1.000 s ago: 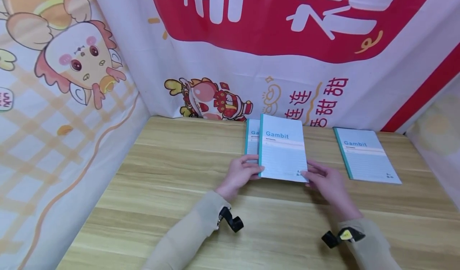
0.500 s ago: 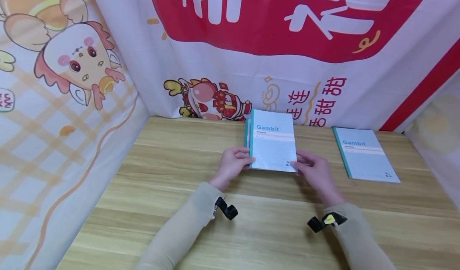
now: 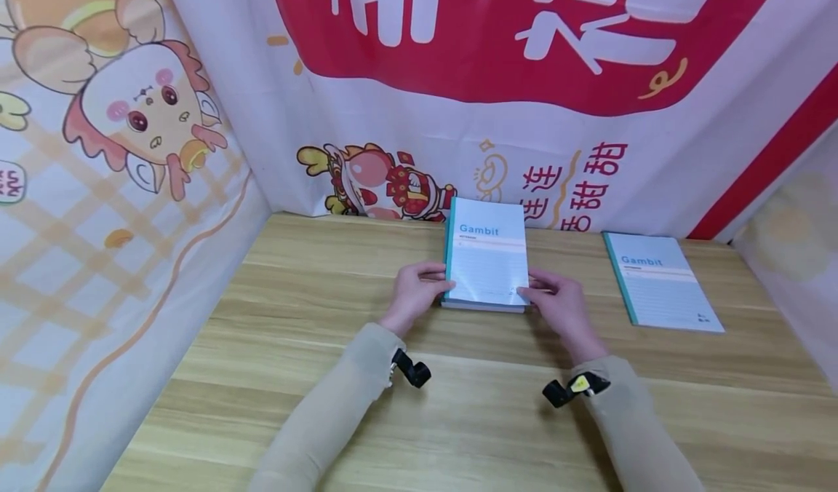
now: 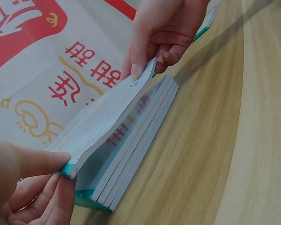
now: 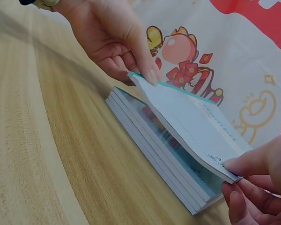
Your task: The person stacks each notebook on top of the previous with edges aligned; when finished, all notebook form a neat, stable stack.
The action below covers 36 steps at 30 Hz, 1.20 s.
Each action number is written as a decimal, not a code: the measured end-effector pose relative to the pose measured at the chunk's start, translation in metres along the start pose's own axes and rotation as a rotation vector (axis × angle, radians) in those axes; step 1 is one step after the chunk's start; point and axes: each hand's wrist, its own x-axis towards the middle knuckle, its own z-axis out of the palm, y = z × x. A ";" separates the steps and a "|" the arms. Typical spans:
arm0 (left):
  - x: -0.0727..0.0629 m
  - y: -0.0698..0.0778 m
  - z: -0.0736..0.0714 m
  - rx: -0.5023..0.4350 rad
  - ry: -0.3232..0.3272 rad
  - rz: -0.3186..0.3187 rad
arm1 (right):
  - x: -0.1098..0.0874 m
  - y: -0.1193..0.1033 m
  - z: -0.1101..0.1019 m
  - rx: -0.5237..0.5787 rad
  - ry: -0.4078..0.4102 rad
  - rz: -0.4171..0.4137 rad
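Note:
A pale blue notebook (image 3: pixel 487 255) with a teal spine and "Gambit" on its cover is tilted above a stack of similar notebooks (image 5: pixel 154 157). My left hand (image 3: pixel 414 293) pinches its near left corner, thumb on top and fingers beneath. At the near right corner my right hand (image 3: pixel 559 306) pinches it the same way. Both wrist views show a gap under the near edge, between the held notebook (image 4: pixel 107 112) and the stack (image 4: pixel 136 145). In the head view the stack is mostly hidden beneath it.
Another Gambit notebook (image 3: pixel 664 281) lies by itself on the wooden table (image 3: pixel 314 405), to the right. A printed cloth (image 3: pixel 393 106) hangs along the table's back edge, close behind the stack. A second patterned cloth (image 3: pixel 118 274) hangs at the left.
Both hands have carried the held notebook left and lower. It was offset to the right of the stack and is now lined up over it.

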 end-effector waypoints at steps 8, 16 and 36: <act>0.006 -0.007 -0.001 0.033 0.018 -0.028 | 0.002 0.003 0.007 -0.003 -0.006 -0.011; 0.008 -0.015 -0.001 0.051 0.024 -0.032 | 0.004 0.002 0.011 -0.009 -0.010 0.016; 0.001 -0.015 0.002 0.030 0.061 0.005 | 0.003 0.007 0.011 -0.015 -0.029 -0.029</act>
